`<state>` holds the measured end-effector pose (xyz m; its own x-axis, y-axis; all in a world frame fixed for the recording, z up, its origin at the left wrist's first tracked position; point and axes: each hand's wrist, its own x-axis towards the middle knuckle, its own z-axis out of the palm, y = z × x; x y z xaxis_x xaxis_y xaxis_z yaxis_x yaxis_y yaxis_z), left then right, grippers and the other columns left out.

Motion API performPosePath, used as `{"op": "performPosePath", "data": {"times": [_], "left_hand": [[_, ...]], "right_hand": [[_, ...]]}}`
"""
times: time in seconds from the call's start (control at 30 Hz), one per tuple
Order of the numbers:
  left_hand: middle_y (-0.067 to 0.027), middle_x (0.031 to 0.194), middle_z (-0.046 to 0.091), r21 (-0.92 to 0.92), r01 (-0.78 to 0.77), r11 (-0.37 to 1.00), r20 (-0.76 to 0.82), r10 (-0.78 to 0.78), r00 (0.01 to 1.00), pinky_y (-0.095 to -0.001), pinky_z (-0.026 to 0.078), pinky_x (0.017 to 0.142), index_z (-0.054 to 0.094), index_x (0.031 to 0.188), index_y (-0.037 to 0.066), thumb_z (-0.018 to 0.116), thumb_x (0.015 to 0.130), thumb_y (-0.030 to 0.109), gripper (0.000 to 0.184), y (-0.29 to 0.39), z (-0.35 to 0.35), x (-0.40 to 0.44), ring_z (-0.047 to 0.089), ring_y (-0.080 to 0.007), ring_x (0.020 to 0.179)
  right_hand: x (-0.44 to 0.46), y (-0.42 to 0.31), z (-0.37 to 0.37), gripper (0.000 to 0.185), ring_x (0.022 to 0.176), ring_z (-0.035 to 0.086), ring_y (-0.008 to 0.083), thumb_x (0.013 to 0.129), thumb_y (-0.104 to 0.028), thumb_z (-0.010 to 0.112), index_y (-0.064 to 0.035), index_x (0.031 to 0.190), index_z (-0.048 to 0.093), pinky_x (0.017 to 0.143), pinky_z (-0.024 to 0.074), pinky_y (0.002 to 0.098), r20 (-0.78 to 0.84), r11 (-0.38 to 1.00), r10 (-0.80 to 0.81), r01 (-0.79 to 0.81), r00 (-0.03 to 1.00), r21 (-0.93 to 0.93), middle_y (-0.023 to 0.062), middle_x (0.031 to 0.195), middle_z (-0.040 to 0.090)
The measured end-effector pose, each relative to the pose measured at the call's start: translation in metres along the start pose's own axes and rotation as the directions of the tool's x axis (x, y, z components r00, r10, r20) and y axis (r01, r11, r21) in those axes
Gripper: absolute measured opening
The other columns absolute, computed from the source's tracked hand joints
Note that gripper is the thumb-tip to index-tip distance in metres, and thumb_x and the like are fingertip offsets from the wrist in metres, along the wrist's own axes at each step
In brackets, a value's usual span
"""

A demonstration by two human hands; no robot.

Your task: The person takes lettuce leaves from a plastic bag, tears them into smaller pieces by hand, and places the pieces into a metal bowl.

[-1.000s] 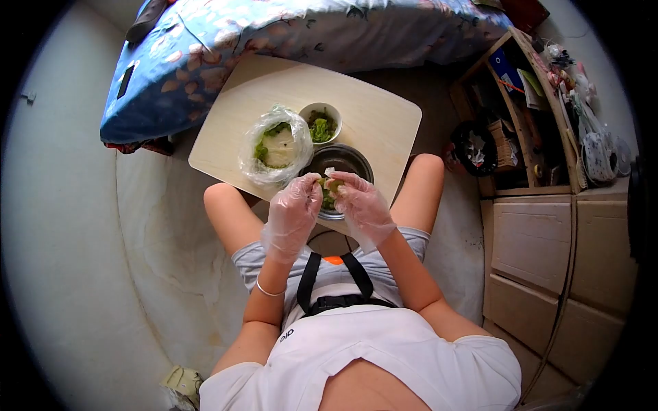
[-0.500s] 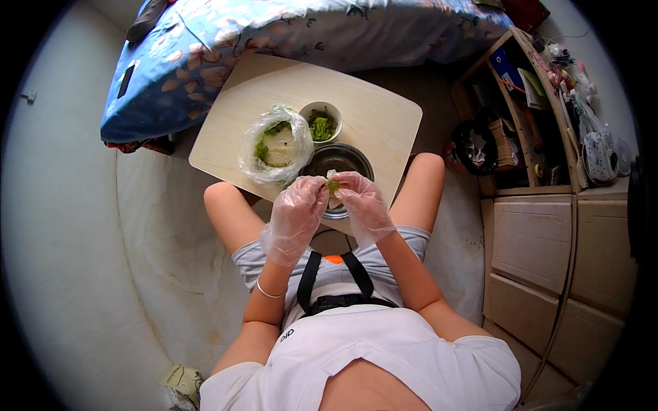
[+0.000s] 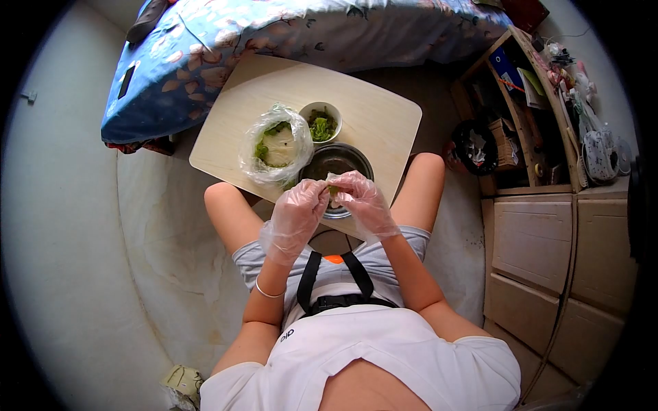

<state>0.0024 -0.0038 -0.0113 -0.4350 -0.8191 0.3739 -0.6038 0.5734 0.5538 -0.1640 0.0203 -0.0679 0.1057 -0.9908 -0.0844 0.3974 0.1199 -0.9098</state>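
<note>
Fingertips of the left hand (image 3: 296, 214) have come a little rightward to meet those of the right hand (image 3: 366, 207), and less green shows between them than a second ago; the vessels and bag stand where they were. Each grip, in a clear plastic glove, is pinched on the same small leaf piece (image 3: 333, 190) — held over the near half of a steel basin (image 3: 347, 157), close to the surface's (image 3: 373, 116) near edge. The step in hand looks like close fingertip work on that one piece, though whether it is tearing or picking over I cannot tell. As I judge it, the next move calls for a light, steady pinch from both sides, kept above the basin. What shows of the piece is a bright green, crumpled scrap, mostly hidden by the fingers; something pale sits just below it, too small to make out. Just beyond the basin, toward the surface's far edge, a white bowl (image 3: 308, 109) holds leafy greens (image 3: 321, 128). Left of both — toward the surface's left corner — a clear plastic bag (image 3: 274, 179) spreads around more green leaves (image 3: 262, 151).
</note>
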Motion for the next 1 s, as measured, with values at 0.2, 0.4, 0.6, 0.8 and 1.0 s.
{"op": "performPosePath", "data": {"times": [0.2, 0.4, 0.6, 0.8, 1.0], "left_hand": [[-0.0083, 0.076, 0.055, 0.061, -0.031, 0.998, -0.018, 0.032, 0.999, -0.0364, 0.05, 0.061, 0.06, 0.094, 0.007, 0.064, 0.082, 0.008, 0.013, 0.002, 0.004, -0.001, 0.059, -0.0271, 0.068], [-0.0126, 0.079, 0.06, -0.11, 0.007, 0.994, -0.073, -0.015, 0.997, -0.0358, 0.05, 0.061, 0.061, 0.091, 0.002, 0.065, 0.08, 0.003, 0.012, -0.01, 0.014, -0.004, 0.061, -0.0288, 0.068], [-0.0058, 0.076, 0.061, -0.675, 0.433, 0.598, 0.202, -0.415, 0.887, -0.0274, 0.05, 0.059, 0.061, 0.097, -0.002, 0.061, 0.088, 0.004, 0.01, -0.024, 0.029, -0.016, 0.061, -0.0129, 0.066], [-0.0007, 0.077, 0.06, -0.801, 0.574, 0.169, 0.477, -0.397, 0.784, -0.0217, 0.048, 0.056, 0.06, 0.101, -0.001, 0.058, 0.094, 0.012, 0.015, -0.032, 0.028, -0.018, 0.055, -0.0062, 0.064], [-0.0021, 0.078, 0.061, -0.743, 0.596, 0.303, 0.431, -0.464, 0.774, -0.0215, 0.048, 0.056, 0.062, 0.098, -0.002, 0.06, 0.093, 0.013, 0.015, -0.029, 0.031, -0.017, 0.055, -0.0057, 0.064]], "right_hand": [[0.0, -0.009, -0.002, 0.025, 0.096, 0.058, 0.0174, 0.082, 0.006, 0.057, 0.0008, 0.105, 0.066, 0.086, 0.0479, 0.0272, 0.085, 0.934, -0.16, 0.179, 0.983, -0.31, 0.0088, 0.103, 0.057], [0.001, -0.008, -0.004, 0.025, 0.097, 0.058, 0.0184, 0.082, 0.005, 0.056, 0.0012, 0.105, 0.066, 0.088, 0.0474, 0.0276, 0.079, 0.929, -0.139, 0.158, 0.987, -0.334, 0.0097, 0.103, 0.058], [0.001, 0.001, -0.007, 0.026, 0.099, 0.058, 0.0165, 0.082, 0.005, 0.054, 0.0018, 0.105, 0.065, 0.089, 0.0476, 0.0281, 0.075, 0.966, -0.107, 0.121, 0.991, -0.227, 0.0078, 0.103, 0.06], [0.002, 0.002, -0.011, 0.023, 0.093, 0.062, 0.0154, 0.084, 0.003, 0.056, -0.0003, 0.105, 0.065, 0.087, 0.0507, 0.0298, 0.08, 0.975, 0.124, -0.136, 0.989, 0.177, 0.0064, 0.102, 0.064], [0.004, 0.006, -0.008, 0.019, 0.092, 0.062, 0.0135, 0.088, -0.003, 0.06, -0.0006, 0.107, 0.061, 0.085, 0.0514, 0.0276, 0.051, 0.939, 0.196, -0.202, 0.979, 0.279, 0.0061, 0.101, 0.063]]}}
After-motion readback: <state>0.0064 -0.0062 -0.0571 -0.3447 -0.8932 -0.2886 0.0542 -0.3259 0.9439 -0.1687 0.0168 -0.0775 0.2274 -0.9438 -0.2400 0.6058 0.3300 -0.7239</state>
